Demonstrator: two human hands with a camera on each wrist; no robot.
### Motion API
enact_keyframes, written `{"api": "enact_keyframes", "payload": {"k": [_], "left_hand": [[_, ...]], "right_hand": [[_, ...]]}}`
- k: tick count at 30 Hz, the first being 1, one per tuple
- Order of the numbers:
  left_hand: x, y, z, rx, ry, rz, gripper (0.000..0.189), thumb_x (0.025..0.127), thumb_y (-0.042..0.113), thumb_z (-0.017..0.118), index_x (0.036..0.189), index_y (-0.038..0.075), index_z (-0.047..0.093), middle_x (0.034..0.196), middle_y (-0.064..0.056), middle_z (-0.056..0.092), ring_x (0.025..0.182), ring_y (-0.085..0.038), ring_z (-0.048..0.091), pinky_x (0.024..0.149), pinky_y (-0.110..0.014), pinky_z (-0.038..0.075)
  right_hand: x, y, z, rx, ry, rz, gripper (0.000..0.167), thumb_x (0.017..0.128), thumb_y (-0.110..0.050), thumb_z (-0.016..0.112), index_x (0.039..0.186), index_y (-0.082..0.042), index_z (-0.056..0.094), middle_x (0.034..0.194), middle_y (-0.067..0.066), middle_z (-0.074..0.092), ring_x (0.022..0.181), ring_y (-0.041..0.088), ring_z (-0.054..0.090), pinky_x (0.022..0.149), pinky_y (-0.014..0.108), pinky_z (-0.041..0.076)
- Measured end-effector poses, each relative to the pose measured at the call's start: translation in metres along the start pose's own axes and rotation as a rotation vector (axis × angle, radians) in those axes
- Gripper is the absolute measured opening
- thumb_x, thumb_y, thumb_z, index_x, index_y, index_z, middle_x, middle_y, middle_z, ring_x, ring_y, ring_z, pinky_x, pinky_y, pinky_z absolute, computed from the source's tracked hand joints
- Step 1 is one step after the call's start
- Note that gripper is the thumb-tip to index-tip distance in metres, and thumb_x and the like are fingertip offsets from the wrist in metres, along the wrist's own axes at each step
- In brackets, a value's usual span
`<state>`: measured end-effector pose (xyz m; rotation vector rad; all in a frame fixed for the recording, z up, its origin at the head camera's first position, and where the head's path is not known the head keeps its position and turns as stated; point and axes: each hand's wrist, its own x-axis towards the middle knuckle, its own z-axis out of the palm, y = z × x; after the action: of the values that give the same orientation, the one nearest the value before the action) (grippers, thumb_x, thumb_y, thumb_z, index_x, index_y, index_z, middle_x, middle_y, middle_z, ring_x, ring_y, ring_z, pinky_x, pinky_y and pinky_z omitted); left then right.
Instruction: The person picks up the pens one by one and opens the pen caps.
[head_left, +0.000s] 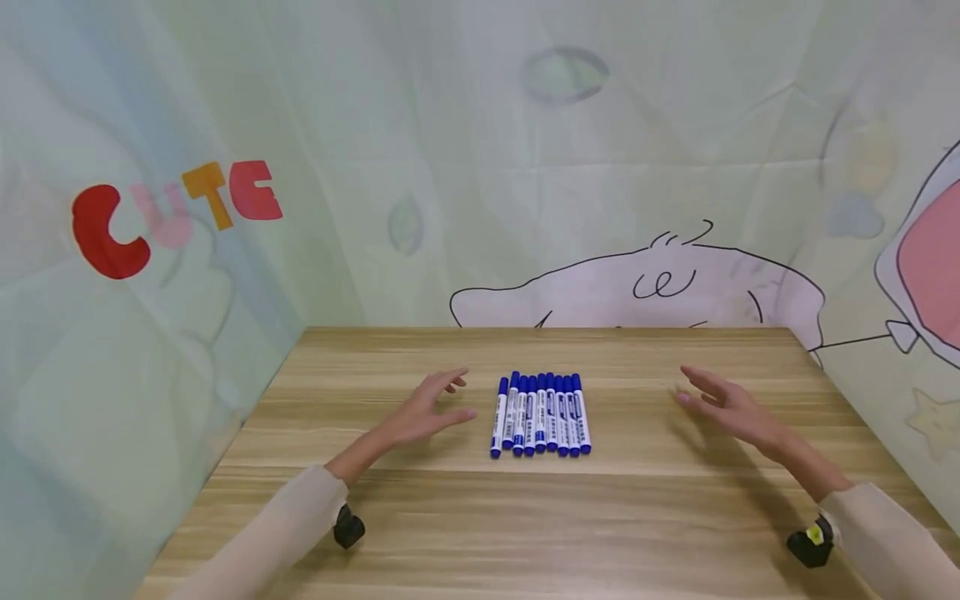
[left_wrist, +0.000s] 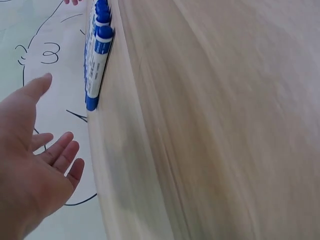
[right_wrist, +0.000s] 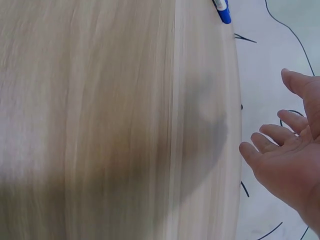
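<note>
Several white markers with blue caps (head_left: 541,414) lie side by side in a row on the wooden table, caps toward the back. My left hand (head_left: 426,410) is just left of the row, thumb and fingers spread apart, holding nothing. In the left wrist view the nearest marker (left_wrist: 99,67) lies beyond the thumb of that hand (left_wrist: 35,155). My right hand (head_left: 727,408) hovers farther off to the right of the row, palm turned inward and nothing in it. The right wrist view shows its loosely bent fingers (right_wrist: 265,142) and one marker end (right_wrist: 223,12) at the top.
The wooden table (head_left: 465,533) reaches back to a printed curtain (head_left: 360,167) with a cartoon figure and the letters CUTE. A black wrist device (head_left: 348,527) sits at the left cuff, another (head_left: 810,546) at the right one.
</note>
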<state>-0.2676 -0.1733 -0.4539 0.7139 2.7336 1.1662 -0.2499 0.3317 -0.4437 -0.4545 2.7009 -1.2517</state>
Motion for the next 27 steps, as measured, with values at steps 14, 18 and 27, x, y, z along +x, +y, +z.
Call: {"api": "enact_keyframes", "payload": {"k": [14, 18, 27], "left_hand": [[0.017, 0.013, 0.033, -0.098, -0.014, -0.048, 0.065, 0.097, 0.021, 0.070, 0.147, -0.010, 0.043, 0.132, -0.024, 0.062, 0.118, -0.035, 0.061, 0.101, -0.045, 0.054], [0.021, 0.015, 0.040, -0.098, -0.003, -0.038, 0.065, 0.094, 0.018, 0.073, 0.145, -0.012, 0.044, 0.129, -0.026, 0.063, 0.114, -0.036, 0.063, 0.098, -0.043, 0.056], [0.024, 0.019, 0.051, -0.053, 0.016, -0.052, 0.065, 0.090, 0.012, 0.076, 0.144, -0.011, 0.047, 0.124, -0.022, 0.065, 0.103, -0.026, 0.064, 0.090, -0.037, 0.058]], "right_hand": [[0.002, -0.005, 0.017, 0.056, -0.035, 0.000, 0.066, 0.106, -0.033, 0.055, 0.157, 0.003, 0.032, 0.158, 0.028, 0.040, 0.145, 0.047, 0.040, 0.093, 0.005, 0.036], [0.002, -0.006, 0.020, 0.074, -0.032, -0.018, 0.064, 0.106, -0.030, 0.056, 0.156, 0.004, 0.033, 0.156, 0.028, 0.043, 0.143, 0.047, 0.042, 0.095, 0.005, 0.036], [0.002, -0.004, 0.023, 0.101, -0.049, -0.032, 0.062, 0.106, -0.028, 0.056, 0.154, 0.006, 0.035, 0.155, 0.029, 0.043, 0.142, 0.047, 0.043, 0.096, 0.005, 0.036]]}}
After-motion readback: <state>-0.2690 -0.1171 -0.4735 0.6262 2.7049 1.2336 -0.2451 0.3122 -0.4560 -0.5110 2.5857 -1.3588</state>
